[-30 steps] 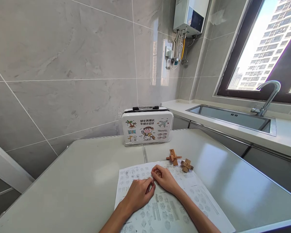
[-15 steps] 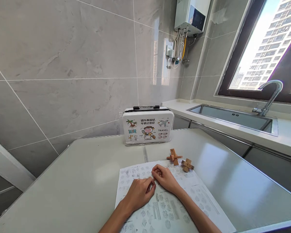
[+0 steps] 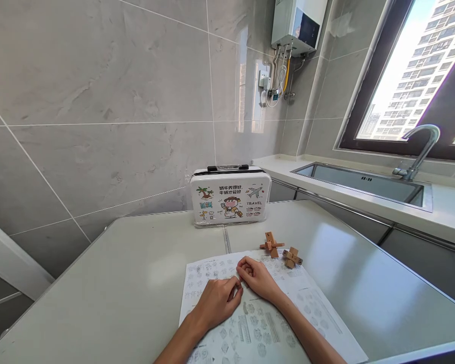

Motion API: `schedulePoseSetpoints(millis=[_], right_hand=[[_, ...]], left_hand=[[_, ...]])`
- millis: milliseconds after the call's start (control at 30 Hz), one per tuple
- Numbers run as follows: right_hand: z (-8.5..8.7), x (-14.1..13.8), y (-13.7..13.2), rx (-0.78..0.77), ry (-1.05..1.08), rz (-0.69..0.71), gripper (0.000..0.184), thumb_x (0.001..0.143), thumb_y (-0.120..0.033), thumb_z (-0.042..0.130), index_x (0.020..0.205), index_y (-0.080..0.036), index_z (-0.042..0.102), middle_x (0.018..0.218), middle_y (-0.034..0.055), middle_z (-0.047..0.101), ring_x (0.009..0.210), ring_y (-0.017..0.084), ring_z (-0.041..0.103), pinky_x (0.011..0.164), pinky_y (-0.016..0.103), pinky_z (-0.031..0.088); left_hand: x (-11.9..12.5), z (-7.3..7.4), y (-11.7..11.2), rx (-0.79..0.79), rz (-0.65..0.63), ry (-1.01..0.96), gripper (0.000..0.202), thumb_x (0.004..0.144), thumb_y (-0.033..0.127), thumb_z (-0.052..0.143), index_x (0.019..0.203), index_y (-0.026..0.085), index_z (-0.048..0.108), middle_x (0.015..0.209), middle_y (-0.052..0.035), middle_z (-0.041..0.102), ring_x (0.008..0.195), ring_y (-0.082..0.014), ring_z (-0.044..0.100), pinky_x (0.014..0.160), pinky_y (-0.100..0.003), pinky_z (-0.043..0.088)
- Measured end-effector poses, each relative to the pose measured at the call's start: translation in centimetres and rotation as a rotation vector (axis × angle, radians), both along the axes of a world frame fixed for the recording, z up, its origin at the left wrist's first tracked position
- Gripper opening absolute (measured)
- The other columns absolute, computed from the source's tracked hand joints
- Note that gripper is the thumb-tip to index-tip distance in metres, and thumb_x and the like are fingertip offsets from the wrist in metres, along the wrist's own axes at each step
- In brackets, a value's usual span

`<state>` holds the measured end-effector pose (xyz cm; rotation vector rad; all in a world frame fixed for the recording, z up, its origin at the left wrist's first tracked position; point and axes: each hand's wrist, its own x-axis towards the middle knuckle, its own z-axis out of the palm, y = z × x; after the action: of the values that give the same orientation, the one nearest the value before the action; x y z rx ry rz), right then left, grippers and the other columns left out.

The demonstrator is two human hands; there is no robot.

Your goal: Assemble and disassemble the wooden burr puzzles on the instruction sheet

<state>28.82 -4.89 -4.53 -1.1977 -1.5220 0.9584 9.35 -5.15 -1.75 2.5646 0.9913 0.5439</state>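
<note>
resting a left hand and a right hand close together on thin printed paper, with fingers loosely curled and narrow; cannot tell whether holding anything. has a spiky reddish wooden cross beside a chunkier tan wooden cross beyond the right hand, around the paper's far edge, above a glossy table bearing a rounded white case.
</note>
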Motion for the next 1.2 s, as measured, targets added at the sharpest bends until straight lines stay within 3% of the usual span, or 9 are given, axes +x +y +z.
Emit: schedulePoseSetpoints(millis=[300,500,700,867,1067,1200], right_hand=[[0.0,0.0,0.1,-0.027,0.070,0.009,0.025,0.097,-0.045,0.065,0.089,-0.021,0.062,0.066,-0.0005,0.068,0.055,0.016,0.056,0.057,0.028,0.045],[0.0,0.0,0.2,-0.056,0.200,0.021,0.038,0.094,-0.058,0.069,0.089,-0.021,0.061,0.066,-0.0018,0.066,0.050,0.013,0.053,0.054,0.027,0.043],[0.3,0.4,0.5,-0.094,0.406,-0.031,0.050,0.090,-0.069,0.069,0.084,-0.020,0.060,0.066,-0.0019,0.065,0.043,0.009,0.046,0.044,0.023,0.032],[0.7,0.9,0.5,-0.135,0.615,-0.113,0.053,0.089,-0.070,0.070,0.074,-0.022,0.056,0.056,-0.0041,0.056,0.040,0.009,0.040,0.040,0.023,0.028],[1.4,2.0,0.2,-0.085,0.863,-0.182,0.055,0.095,-0.072,0.053,0.068,-0.024,0.047,0.048,-0.0087,0.036,0.037,0.009,0.024,0.037,0.023,0.023],[1.3,3.0,0.1,-0.059,1.086,-0.170,0.053,0.095,-0.066,0.054,0.063,-0.025,0.043,0.047,-0.0094,0.031,0.036,0.009,0.019,0.035,0.024,0.022]], left_hand=[[0.0,0.0,0.1,0.003,0.003,0.003,0.015,0.100,0.027,0.052,0.090,0.023,0.063,0.061,0.0040,0.061,0.054,-0.0150,0.056,0.059,-0.026,0.037],[0.0,0.1,0.0,0.003,-0.001,0.010,0.016,0.101,0.026,0.051,0.092,0.023,0.063,0.062,0.0038,0.061,0.054,-0.0149,0.056,0.058,-0.025,0.036],[0.1,0.3,-0.1,0.002,0.001,0.017,0.017,0.100,0.025,0.051,0.092,0.023,0.064,0.064,0.0031,0.063,0.054,-0.0147,0.055,0.060,-0.026,0.037],[0.0,0.3,-0.1,0.002,-0.006,0.015,0.017,0.101,0.025,0.049,0.094,0.023,0.064,0.065,0.0034,0.064,0.055,-0.0142,0.055,0.061,-0.026,0.039],[-0.1,0.2,-0.1,0.003,-0.017,0.007,0.019,0.101,0.026,0.048,0.094,0.022,0.065,0.064,0.0033,0.064,0.052,-0.0137,0.053,0.059,-0.026,0.038],[-0.1,0.3,-0.1,0.002,-0.018,0.014,0.018,0.101,0.026,0.048,0.094,0.022,0.064,0.064,0.0032,0.063,0.053,-0.0139,0.053,0.060,-0.026,0.039]])
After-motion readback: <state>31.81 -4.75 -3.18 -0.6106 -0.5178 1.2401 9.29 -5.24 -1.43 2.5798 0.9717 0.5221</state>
